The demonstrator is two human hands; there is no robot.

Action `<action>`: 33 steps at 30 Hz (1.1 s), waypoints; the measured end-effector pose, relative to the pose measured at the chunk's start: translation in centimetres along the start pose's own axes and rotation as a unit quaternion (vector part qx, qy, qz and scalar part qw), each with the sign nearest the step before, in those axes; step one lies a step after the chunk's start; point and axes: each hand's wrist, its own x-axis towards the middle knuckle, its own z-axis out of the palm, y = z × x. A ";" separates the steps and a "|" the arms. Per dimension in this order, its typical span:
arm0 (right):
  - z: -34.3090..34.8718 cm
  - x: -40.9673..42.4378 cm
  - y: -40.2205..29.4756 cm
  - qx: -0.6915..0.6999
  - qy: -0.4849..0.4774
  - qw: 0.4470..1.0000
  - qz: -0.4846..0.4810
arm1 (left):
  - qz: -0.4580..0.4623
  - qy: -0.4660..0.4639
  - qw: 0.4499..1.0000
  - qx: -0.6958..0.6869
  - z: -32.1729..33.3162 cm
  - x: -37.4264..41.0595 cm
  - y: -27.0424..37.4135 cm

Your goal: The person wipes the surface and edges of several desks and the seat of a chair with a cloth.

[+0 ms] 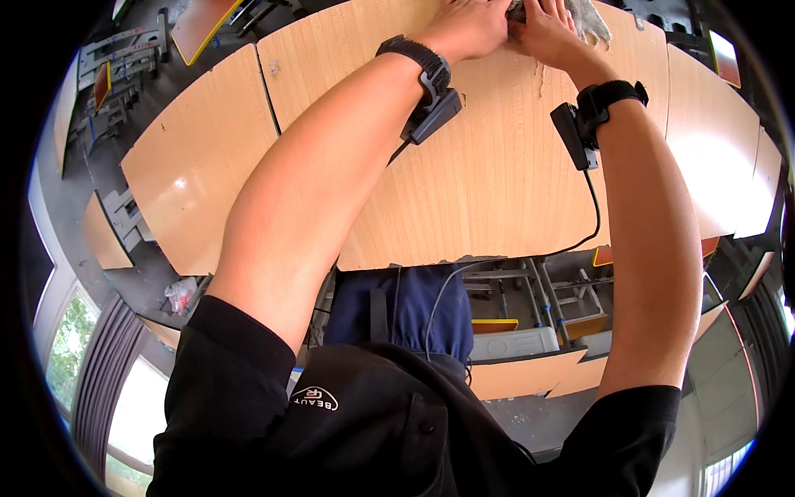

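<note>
At the far top edge of the head view my left hand (470, 26) lies low over the wooden table top (472, 180), its fingertips cut off by the frame. My right hand (548, 32) is just to its right, with its fingers on a frayed grey cloth (589, 22). A darker wet-looking patch of the cloth (516, 11) shows between the two hands. A loose thread (541, 84) hangs down from it onto the wood. Whether either hand grips the cloth is hidden.
Black strapped devices sit on my left wrist (435, 115) and right wrist (576, 133), each with a cable. The table's near edge (435, 266) is chipped. Tipped and stacked desks (118, 230) stand around. A plastic bag (180, 293) lies on the floor at left.
</note>
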 end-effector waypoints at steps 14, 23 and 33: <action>-1.0 0.5 2.3 -0.084 -0.023 0.994 -0.071 | 0.002 0.019 0.999 -0.045 1.2 0.7 0.0; -0.9 0.7 2.4 -0.084 -0.033 0.995 -0.044 | -0.015 -0.034 0.998 -0.052 -0.4 0.6 0.4; 0.2 -5.0 -1.6 -0.024 0.014 0.998 0.057 | 0.063 -0.042 0.996 0.042 0.3 -2.6 0.5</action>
